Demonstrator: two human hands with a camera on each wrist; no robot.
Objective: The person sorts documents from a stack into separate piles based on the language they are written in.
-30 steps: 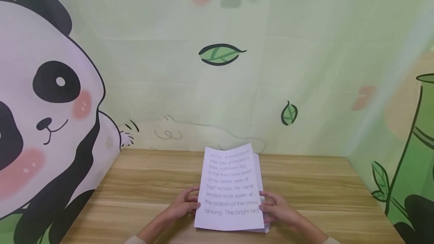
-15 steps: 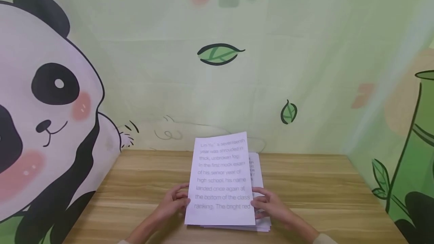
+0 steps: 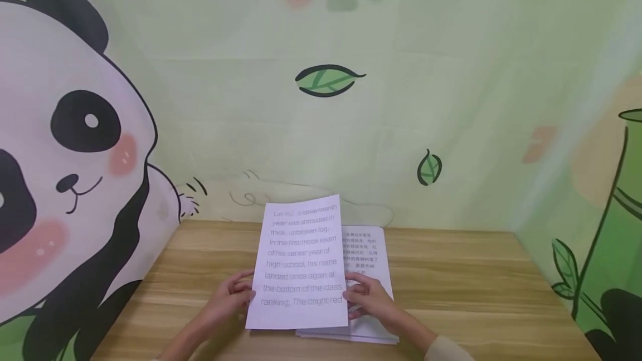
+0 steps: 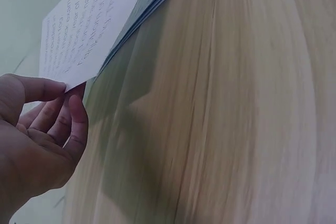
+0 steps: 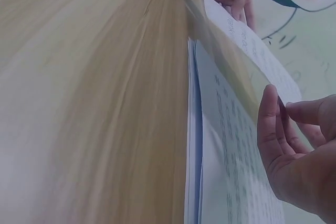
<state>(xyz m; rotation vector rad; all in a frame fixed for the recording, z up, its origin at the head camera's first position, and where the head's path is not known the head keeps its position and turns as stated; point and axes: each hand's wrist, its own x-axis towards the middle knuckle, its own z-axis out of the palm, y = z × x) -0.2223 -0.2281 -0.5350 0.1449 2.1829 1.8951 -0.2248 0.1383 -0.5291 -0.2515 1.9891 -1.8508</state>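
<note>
Panda backdrop point(image 3: 476, 99) behind wood counter point(image 3: 476, 294), paper stack point(image 3: 368, 255) lying on it. Printed sheet point(image 3: 301, 263) is held up, overlapping stack's left part. Left hand point(image 3: 230, 298) pinches its left edge, right hand point(image 3: 372, 298) its right.

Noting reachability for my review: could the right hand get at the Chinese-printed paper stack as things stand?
Probably yes: the paper stack lies uncovered on its right side, close below the right hand, which would likely need to release the English-text sheet first.
</note>
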